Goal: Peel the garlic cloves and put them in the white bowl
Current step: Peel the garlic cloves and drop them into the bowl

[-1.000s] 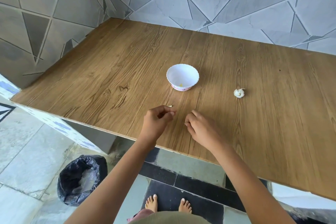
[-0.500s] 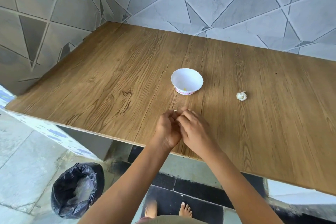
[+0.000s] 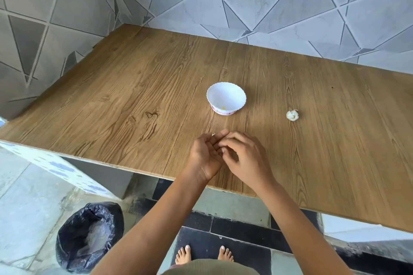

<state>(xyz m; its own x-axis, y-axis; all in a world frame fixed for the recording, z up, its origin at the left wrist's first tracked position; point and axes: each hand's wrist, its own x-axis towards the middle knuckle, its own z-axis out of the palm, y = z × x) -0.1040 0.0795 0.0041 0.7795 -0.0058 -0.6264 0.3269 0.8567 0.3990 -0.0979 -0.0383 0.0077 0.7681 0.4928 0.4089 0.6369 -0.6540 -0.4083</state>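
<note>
The left hand (image 3: 204,156) and right hand (image 3: 245,158), apart a second ago, have met over the table (image 3: 134,96). The left has turned palm-up, and the right's fingertips now touch its fingers.

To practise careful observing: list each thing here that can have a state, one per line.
white bowl: upright on the table, small yellow speck inside.
garlic: on the table right of the bowl, untouched.
left hand: palm up, meeting the right hand.
right hand: fingers curled onto the left hand; anything held is hidden.
bin bag: open, on the floor.
</note>
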